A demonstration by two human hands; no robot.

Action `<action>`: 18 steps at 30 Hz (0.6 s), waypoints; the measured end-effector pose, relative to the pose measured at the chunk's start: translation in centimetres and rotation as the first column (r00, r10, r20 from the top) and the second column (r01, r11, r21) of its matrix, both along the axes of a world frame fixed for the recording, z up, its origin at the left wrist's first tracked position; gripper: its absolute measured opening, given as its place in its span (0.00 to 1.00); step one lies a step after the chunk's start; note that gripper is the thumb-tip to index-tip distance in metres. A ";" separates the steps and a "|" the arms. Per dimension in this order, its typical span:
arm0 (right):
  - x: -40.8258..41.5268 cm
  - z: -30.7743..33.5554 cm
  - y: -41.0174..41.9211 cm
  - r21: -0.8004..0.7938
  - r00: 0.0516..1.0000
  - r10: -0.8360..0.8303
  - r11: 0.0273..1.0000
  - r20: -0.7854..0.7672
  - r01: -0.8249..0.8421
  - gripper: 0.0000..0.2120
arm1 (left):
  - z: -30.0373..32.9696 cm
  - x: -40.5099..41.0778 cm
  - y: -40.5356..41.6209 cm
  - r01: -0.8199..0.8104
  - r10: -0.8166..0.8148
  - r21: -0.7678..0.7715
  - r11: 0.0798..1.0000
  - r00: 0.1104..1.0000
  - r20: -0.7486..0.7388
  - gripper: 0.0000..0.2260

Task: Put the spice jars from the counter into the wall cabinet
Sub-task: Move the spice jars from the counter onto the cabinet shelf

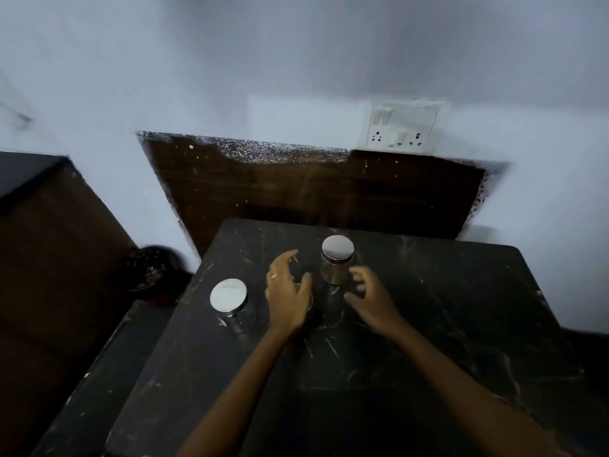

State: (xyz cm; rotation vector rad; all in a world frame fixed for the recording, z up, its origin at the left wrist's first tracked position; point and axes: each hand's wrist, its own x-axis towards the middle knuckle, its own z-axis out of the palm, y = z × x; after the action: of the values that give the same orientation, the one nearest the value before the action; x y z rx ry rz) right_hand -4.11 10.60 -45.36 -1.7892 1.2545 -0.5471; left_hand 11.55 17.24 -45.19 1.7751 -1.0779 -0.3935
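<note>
My two hands reach over the dark marble tabletop [428,324] toward a steel-lidded spice jar [336,262] standing upright at 12 o'clock, well in from the far edge. The left hand [286,291] hangs with fingers spread and lightly curled, gripping nothing I can see; something pale shows under its palm, too blurred to name. The right hand [369,298] is cupped just beside the jar at its 4 o'clock, fingers bent but apart, not yet closed on the glass. I judge both are shaped to bracket the jar from either side so that the smooth wall does not slip.

A second jar [232,305] stands at 9 o'clock of the left hand, near the tabletop's left edge, where a careless sweep could knock it off toward the lower ledge. To the right the stone lies open, giving room to swing an elbow. A switch and socket plate [407,125] sits on the wall at 1 o'clock above a dark wooden panel [313,192]. The wall cabinet is not in view; both jars wait on the tabletop.
</note>
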 end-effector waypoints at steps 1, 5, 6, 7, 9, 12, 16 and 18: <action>0.2 -1.3 0.5 0.100 0.999 0.037 0.994 -0.026 -0.034 0.25 | -1.2 0.4 0.8 -0.061 0.064 0.051 0.997 0.996 -0.057 0.23; 2.4 -5.1 2.1 0.375 0.992 0.119 0.922 -0.036 -0.097 0.33 | -4.4 1.6 2.9 -0.098 0.172 0.232 0.968 0.930 -0.325 0.28; 2.9 -5.7 2.4 0.413 0.990 0.134 0.904 -0.032 -0.110 0.35 | -5.0 1.7 3.3 -0.058 0.155 0.249 0.967 0.907 -0.391 0.29; 3.5 -6.2 2.7 0.438 0.989 0.145 0.891 -0.022 -0.121 0.36 | -5.4 1.9 3.5 -0.005 0.126 0.254 0.967 0.878 -0.461 0.30; 4.5 -6.8 3.0 0.456 0.987 0.160 0.879 -0.014 -0.136 0.39 | -6.0 2.4 3.5 0.109 0.044 0.242 0.964 0.833 -0.551 0.30; 5.7 -7.2 3.3 0.417 0.988 0.153 0.896 0.031 -0.152 0.43 | -6.9 3.2 3.0 0.213 -0.066 0.233 0.949 0.856 -0.513 0.27; 6.9 -7.7 3.2 0.383 0.990 0.138 0.913 0.043 -0.144 0.46 | -8.4 4.0 2.5 0.301 -0.133 0.285 0.910 0.863 -0.488 0.32; 7.2 -8.3 3.1 0.376 0.992 0.125 0.918 0.035 -0.128 0.47 | -9.0 4.2 2.4 0.334 -0.152 0.324 0.885 0.865 -0.478 0.36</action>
State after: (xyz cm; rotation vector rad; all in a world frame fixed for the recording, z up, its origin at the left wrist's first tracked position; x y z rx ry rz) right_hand 3.08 13.73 -53.70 -1.5240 1.1382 -0.2195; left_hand 15.79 19.61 -54.24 1.7653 -0.9373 -1.1946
